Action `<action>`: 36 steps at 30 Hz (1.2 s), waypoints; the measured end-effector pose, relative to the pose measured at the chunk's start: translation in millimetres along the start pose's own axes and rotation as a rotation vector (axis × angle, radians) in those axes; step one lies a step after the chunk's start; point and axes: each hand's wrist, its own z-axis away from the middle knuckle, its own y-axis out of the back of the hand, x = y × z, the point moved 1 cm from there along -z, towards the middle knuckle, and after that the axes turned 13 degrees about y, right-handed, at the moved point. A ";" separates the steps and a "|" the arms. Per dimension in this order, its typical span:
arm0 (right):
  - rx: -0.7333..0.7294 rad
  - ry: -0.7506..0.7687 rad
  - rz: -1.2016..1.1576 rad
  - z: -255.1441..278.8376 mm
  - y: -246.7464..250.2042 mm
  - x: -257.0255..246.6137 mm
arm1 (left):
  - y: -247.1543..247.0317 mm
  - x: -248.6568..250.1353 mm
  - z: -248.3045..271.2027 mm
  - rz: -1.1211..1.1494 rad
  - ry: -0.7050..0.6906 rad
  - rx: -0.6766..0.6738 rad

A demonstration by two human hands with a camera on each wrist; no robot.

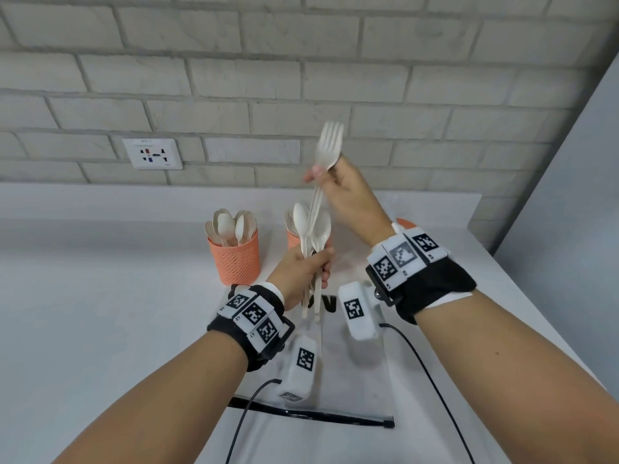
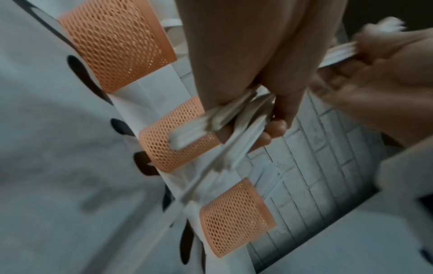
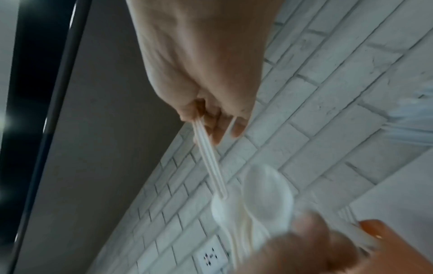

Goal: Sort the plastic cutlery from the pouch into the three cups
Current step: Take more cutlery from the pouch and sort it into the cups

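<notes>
My left hand (image 1: 318,262) grips an upright bundle of white plastic cutlery (image 1: 315,229), spoon bowls on top, handles hanging below the fist (image 2: 234,118). Above it my right hand (image 1: 323,177) pinches a white fork (image 1: 330,145) just under its head, tines up; the fork's handle (image 3: 208,157) reaches down to the bundle. Three orange mesh cups stand in a row at the back. The left cup (image 1: 236,259) holds spoons. The middle cup (image 1: 292,238) holds forks and is partly hidden by my left hand. My right wrist hides most of the right cup (image 1: 405,224). The clear pouch (image 1: 355,380) lies flat below my hands.
The pouch's black zipper strip (image 1: 311,415) faces me. A wall socket (image 1: 152,158) sits in the white brick wall behind the white table (image 1: 100,296). A grey panel (image 1: 569,195) borders the table on the right. Black cables (image 1: 432,380) trail from my wrist cameras.
</notes>
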 end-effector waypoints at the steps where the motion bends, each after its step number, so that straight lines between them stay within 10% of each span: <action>1: 0.063 0.029 -0.062 -2.7 2.3 -5.7 | 3.7 0.0 1.7 0.019 0.006 0.012; 6: 0.111 -0.066 -0.064 5.9 8.9 0.5 | 13.2 12.1 12.4 0.296 0.052 0.024; 13: -0.194 -0.391 -0.106 45.2 -20.1 30.4 | 16.8 17.3 22.3 0.464 0.113 -0.136; 30: 0.311 -0.484 -0.132 16.7 -9.5 30.0 | 29.4 15.7 23.0 0.288 0.078 -0.005; 36: 0.127 -0.455 -0.131 35.6 -17.4 22.5 | 32.3 23.3 20.8 0.304 0.025 0.076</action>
